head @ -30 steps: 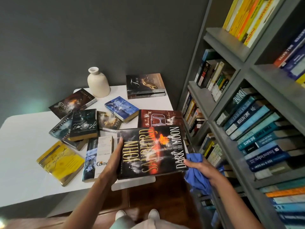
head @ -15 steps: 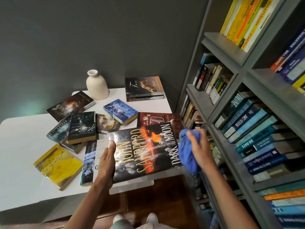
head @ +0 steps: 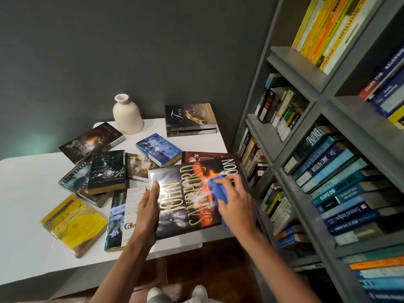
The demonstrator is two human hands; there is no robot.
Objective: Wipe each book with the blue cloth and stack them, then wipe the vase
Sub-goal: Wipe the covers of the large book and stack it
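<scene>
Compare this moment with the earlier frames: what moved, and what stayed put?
The right hand, gripping the blue cloth, swung from beyond the right edge of the John Sandford book up and left onto its cover, where it now presses the cloth. The left hand stays along the book's left edge. The vase and the other books on the table have not moved.

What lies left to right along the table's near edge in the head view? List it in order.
Yellow book → Contact book → left hand → John Sandford book → right hand gripping the blue cloth → grey bookshelf.
</scene>
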